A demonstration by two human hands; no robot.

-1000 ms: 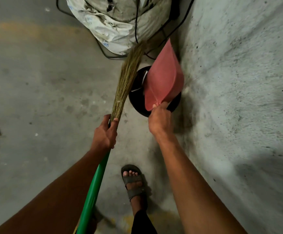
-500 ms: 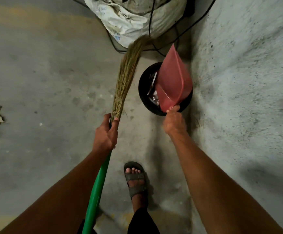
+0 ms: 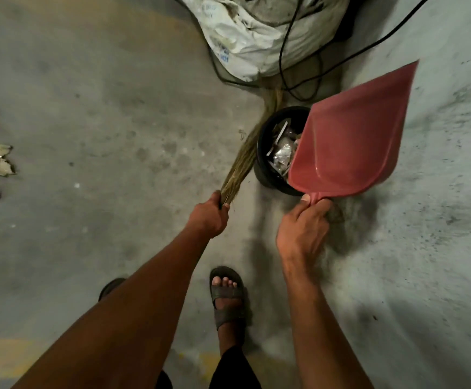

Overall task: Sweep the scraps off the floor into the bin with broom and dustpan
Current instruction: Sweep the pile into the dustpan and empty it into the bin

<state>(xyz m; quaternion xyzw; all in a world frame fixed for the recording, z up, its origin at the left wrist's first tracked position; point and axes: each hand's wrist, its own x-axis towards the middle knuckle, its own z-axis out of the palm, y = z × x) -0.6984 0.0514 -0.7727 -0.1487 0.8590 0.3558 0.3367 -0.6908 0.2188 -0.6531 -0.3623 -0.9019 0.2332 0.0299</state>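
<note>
The broom (image 3: 247, 148) is gripped by the left hand (image 3: 208, 217); the red dustpan (image 3: 352, 136) handle is gripped by the right hand (image 3: 303, 230), held over the black bin (image 3: 268, 153)

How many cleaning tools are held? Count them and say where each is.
2. The broom is gripped by the left hand, beside the bin; the red dustpan is held by the right hand over the bin. None looks hidden.
</note>
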